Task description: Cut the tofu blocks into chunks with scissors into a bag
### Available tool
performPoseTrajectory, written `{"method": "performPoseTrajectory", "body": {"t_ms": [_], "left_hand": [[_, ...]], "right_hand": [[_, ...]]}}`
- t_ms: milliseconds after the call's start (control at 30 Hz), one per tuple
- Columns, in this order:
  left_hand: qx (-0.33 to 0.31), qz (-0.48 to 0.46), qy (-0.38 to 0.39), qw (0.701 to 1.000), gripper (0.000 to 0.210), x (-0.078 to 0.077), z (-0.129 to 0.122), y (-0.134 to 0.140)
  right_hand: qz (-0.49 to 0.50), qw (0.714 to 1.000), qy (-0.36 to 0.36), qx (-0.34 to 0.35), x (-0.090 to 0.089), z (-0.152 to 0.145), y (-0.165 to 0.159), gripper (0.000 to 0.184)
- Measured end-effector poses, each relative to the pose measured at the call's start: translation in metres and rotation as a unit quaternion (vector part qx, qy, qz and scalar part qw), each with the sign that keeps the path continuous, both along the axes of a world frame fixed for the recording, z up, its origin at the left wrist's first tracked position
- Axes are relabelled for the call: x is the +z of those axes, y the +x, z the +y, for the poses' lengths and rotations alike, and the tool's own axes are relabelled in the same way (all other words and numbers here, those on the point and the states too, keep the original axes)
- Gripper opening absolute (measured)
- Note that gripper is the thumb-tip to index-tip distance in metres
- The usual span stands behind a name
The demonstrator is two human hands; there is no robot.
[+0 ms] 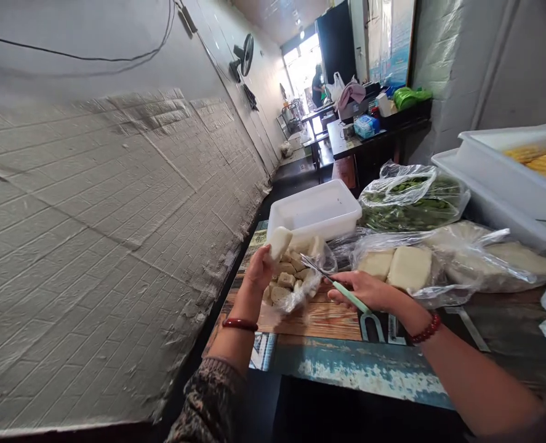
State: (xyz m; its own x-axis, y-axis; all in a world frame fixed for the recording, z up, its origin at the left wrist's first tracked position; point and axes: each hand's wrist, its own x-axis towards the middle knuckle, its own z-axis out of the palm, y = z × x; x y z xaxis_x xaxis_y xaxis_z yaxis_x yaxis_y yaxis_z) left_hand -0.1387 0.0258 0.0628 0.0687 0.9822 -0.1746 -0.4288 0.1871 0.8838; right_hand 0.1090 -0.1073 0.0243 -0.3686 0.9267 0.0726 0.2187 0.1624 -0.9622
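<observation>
The left hand (258, 269) has its fingers closed on the edge of a pale block (280, 243), near the middle of the frame, held up over a clear bag (301, 299) of smaller chunks (285, 281). The right hand (367, 288) is curled around the green handle of what look like scissors (352, 298), just right of center, their metal tips pointing up and left toward the chunks; how far the blades are spread, I cannot tell.

The block looks fairly light, dense and a little springy, probably damp and smooth enough to slip. It should keep its shape under a gentle hold, though a hard pinch might dent or tear it. A side edge seems the best place to grasp, fingers flat and clear of the blades. Similar slabs (410, 269) lie in plastic right of center; a white tub (316, 206) sits behind the chunks.
</observation>
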Motion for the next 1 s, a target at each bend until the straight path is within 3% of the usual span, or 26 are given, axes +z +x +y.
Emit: {"method": "performPoseTrajectory", "body": {"t_ms": [167, 267, 367, 500, 700, 833, 1000], "left_hand": [[0.006, -0.023, -0.005, 1.000, 0.026, 0.002, -0.010, -0.010], [0.008, -0.038, 0.002, 0.999, 0.029, 0.006, -0.020, -0.016], [-0.009, -0.066, 0.018, 0.998, 0.037, 0.006, -0.033, -0.025], [-0.068, -0.052, 0.001, 0.996, 0.044, -0.006, -0.054, -0.043], [-0.080, -0.039, -0.002, 0.996, 0.043, -0.023, -0.068, -0.058], [-0.087, -0.033, 0.022, 0.995, 0.042, -0.022, -0.070, -0.061], [-0.082, -0.047, 0.031, 0.995, 0.045, -0.019, -0.077, -0.059]], "right_hand": [[0.070, 0.986, -0.123, 0.084, 0.002, -0.007, -0.008, 0.049], [0.076, 0.978, -0.158, 0.108, 0.002, -0.012, -0.014, 0.052], [0.085, 0.980, -0.176, 0.036, -0.002, -0.007, -0.021, 0.049], [0.136, 0.966, -0.207, -0.073, -0.001, 0.020, -0.026, 0.047], [0.157, 0.959, -0.201, -0.122, 0.007, 0.051, -0.029, 0.041], [0.156, 0.963, -0.200, -0.090, 0.005, 0.026, -0.027, 0.046], [0.163, 0.975, -0.154, 0.014, 0.004, -0.028, -0.007, 0.061]]}}
